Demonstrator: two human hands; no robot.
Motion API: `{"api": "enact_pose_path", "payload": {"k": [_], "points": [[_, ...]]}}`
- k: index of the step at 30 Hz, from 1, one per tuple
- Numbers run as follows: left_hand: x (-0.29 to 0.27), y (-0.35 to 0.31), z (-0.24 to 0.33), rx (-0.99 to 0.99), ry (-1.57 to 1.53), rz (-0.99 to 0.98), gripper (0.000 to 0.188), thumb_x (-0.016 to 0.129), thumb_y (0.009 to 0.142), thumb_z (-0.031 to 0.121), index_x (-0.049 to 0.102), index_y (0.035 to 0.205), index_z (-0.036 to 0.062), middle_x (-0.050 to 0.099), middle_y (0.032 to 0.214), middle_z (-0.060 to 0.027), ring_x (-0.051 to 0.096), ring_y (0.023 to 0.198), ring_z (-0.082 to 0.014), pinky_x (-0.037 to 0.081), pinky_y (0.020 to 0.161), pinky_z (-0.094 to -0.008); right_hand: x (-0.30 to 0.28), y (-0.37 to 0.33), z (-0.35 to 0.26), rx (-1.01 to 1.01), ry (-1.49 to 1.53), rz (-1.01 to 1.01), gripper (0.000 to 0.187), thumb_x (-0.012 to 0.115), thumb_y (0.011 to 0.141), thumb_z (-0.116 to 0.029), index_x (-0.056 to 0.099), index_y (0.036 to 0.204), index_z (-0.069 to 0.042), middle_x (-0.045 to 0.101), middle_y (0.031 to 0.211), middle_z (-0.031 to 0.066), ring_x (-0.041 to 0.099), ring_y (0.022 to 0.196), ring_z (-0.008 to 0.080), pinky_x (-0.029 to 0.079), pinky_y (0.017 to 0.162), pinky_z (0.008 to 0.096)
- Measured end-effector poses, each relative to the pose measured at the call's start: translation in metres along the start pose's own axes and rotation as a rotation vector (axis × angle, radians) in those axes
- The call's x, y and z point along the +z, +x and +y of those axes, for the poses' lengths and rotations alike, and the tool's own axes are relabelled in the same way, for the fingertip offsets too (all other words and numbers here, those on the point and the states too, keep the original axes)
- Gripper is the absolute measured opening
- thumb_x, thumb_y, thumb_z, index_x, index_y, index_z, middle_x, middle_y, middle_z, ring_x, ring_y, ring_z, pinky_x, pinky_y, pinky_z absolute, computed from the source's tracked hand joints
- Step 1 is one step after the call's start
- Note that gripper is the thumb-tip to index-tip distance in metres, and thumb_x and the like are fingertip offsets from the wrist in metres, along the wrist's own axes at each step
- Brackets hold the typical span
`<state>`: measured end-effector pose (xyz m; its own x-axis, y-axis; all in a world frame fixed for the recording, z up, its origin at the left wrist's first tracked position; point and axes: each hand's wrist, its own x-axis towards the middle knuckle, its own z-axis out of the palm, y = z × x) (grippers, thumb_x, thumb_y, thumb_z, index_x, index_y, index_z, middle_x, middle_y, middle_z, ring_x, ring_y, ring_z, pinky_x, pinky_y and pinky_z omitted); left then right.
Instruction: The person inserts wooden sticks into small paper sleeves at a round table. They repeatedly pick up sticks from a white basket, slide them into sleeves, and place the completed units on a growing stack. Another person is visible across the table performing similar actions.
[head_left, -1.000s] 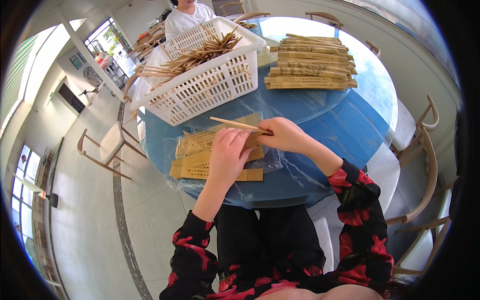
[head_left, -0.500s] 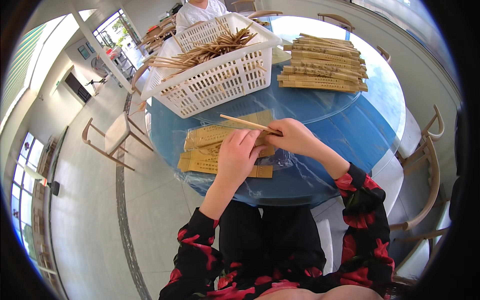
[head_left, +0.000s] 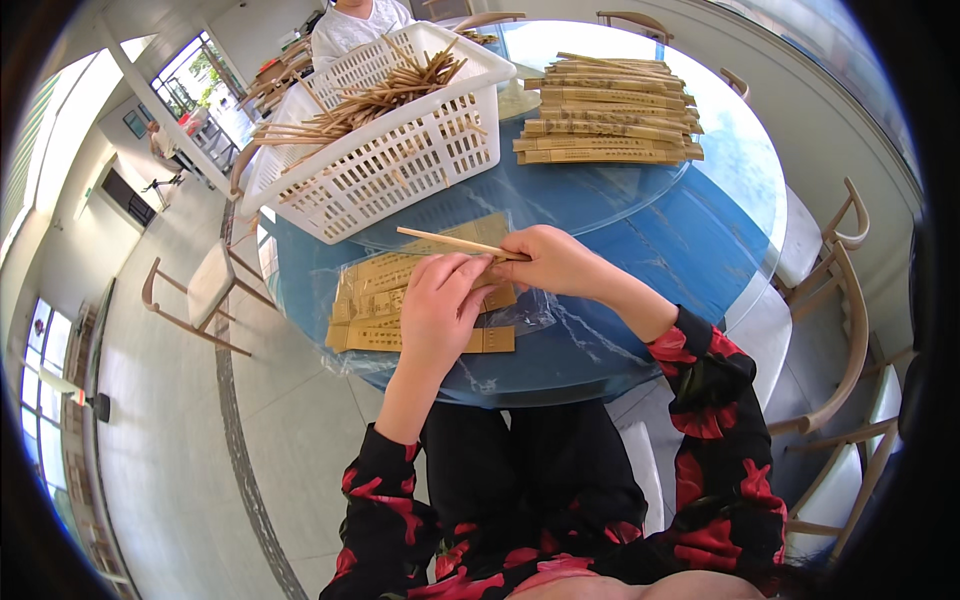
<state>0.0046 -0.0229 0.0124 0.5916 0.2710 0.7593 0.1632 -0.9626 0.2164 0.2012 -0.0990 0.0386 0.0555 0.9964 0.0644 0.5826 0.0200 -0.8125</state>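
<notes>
My right hand (head_left: 550, 260) pinches pale wooden chopsticks (head_left: 440, 238), which point left above the pile; I cannot tell whether it is one or a pair. Close beside it, my left hand (head_left: 440, 305) is closed, thumb and fingers curled together near the right fingertips; what they grip is hidden. Beneath both hands, flat tan paper chopstick sleeves (head_left: 375, 275) with dark print lie on a clear plastic bag (head_left: 540, 312). One sleeve (head_left: 495, 340) sticks out to the right under my left wrist.
A white slotted plastic basket (head_left: 400, 165) heaped with loose chopsticks (head_left: 390, 95) stands at the far left of the round blue table (head_left: 640, 235). A stack of filled-looking sleeves (head_left: 610, 110) lies at the back right. A person (head_left: 355, 30) sits beyond the basket. Wooden chairs (head_left: 205, 290) surround the table.
The whole view has shifted, so the table and basket appear slightly further left. Both hands keep nearly the same pose, the chopsticks still in the right one.
</notes>
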Motion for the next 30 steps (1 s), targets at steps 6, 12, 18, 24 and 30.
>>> {"api": "enact_pose_path", "payload": {"k": [6, 12, 18, 24, 30], "points": [[0.000, -0.001, -0.003, -0.046, -0.037, -0.013, 0.039, 0.081, 0.077, 0.006, 0.074, 0.116, 0.0063, 0.068, 0.104, -0.0074, 0.063, 0.098, -0.0302, 0.053, 0.086, -0.0407, 0.003, 0.002, 0.003, -0.030, 0.000, -0.001, 0.026, 0.069, 0.096, -0.026, 0.070, 0.100, 0.000, 0.067, 0.070, 0.0075, 0.062, 0.063, 0.0168, 0.047, 0.060, 0.0330], [-0.002, 0.001, -0.002, -0.094, -0.060, 0.026, 0.040, 0.080, 0.078, 0.005, 0.074, 0.118, 0.0059, 0.068, 0.104, -0.0075, 0.062, 0.097, -0.0298, 0.051, 0.086, -0.0395, -0.030, -0.007, 0.003, -0.136, -0.038, 0.100, 0.026, 0.056, 0.103, -0.029, 0.070, 0.108, -0.007, 0.065, 0.074, 0.0073, 0.063, 0.070, 0.0206, 0.049, 0.068, 0.0355], [-0.003, -0.006, -0.009, -0.189, -0.053, 0.129, 0.037, 0.081, 0.081, 0.006, 0.074, 0.118, 0.0062, 0.067, 0.104, -0.0091, 0.062, 0.098, -0.0297, 0.051, 0.086, -0.0386, -0.071, -0.012, 0.010, -0.201, 0.033, -0.031, 0.020, 0.061, 0.101, -0.012, 0.075, 0.109, -0.001, 0.068, 0.085, 0.0038, 0.060, 0.074, 0.0112, 0.050, 0.068, 0.0270], [-0.005, -0.004, -0.009, -0.206, -0.049, 0.170, 0.037, 0.080, 0.081, 0.003, 0.075, 0.118, 0.0068, 0.068, 0.107, -0.0098, 0.064, 0.101, -0.0274, 0.051, 0.090, -0.0358, -0.083, -0.015, 0.015, -0.154, -0.074, -0.052, 0.018, 0.066, 0.097, -0.010, 0.076, 0.108, 0.000, 0.071, 0.086, 0.0072, 0.063, 0.073, 0.0138, 0.052, 0.069, 0.0267], [-0.006, -0.003, -0.008, -0.196, -0.038, 0.175, 0.037, 0.080, 0.081, 0.003, 0.075, 0.117, 0.0069, 0.067, 0.105, -0.0095, 0.064, 0.100, -0.0271, 0.051, 0.090, -0.0357, -0.083, -0.015, 0.017, -0.134, -0.128, -0.061, 0.018, 0.065, 0.097, -0.011, 0.077, 0.106, -0.001, 0.071, 0.084, 0.0076, 0.063, 0.070, 0.0140, 0.051, 0.066, 0.0274]]}}
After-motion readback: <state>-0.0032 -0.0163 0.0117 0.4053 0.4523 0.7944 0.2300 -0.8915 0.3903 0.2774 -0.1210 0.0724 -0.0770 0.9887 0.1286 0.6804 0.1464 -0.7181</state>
